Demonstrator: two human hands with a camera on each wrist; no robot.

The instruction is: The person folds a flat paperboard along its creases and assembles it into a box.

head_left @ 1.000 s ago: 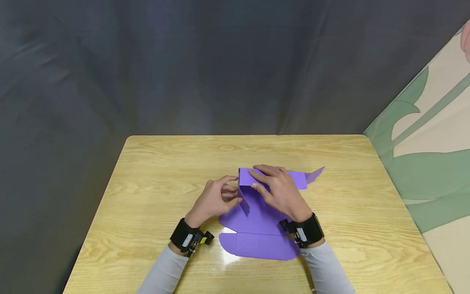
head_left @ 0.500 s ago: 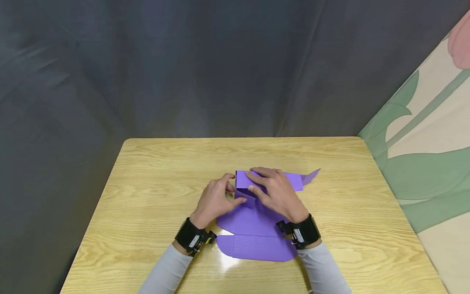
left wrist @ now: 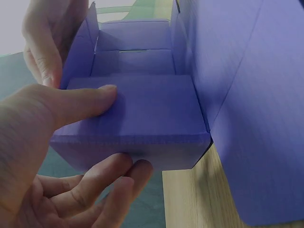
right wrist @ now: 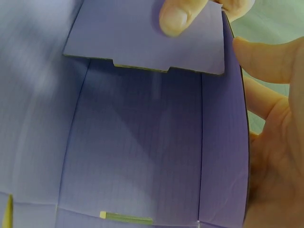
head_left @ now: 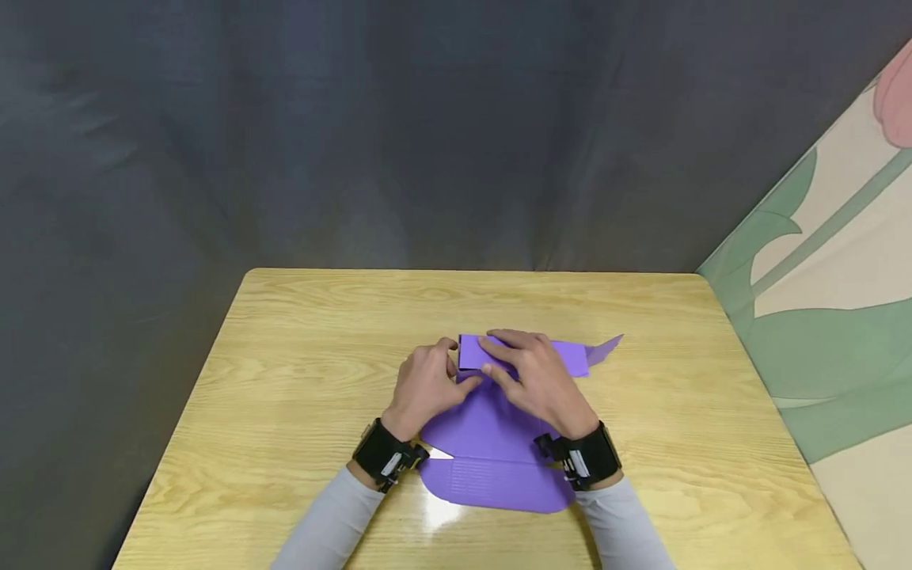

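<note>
A partly folded purple cardboard box [head_left: 492,431] lies on the table under both hands. My left hand [head_left: 425,388] pinches its left end. In the left wrist view the thumb presses on the end flap [left wrist: 147,102], which is bent inward over the box floor, and the fingers lie against the outer face of the end. A small tab shows along the flap's free edge in the right wrist view, and a slot [right wrist: 126,218] is in the floor. My right hand [head_left: 545,380] rests with extended fingers on the outside of the long side wall [head_left: 570,358].
The wooden table [head_left: 299,348] extends around the box. A flap [head_left: 604,349] sticks out at the box's right end, and the lid panel [head_left: 499,484] lies toward me. Behind the table hangs a dark curtain [head_left: 399,134]; a floral cloth [head_left: 841,348] is at the right.
My left thumb has pushed the left end flap from sticking out toward me to bent inward under the side wall. The left hand moved slightly right; the right hand kept its place on the wall.
</note>
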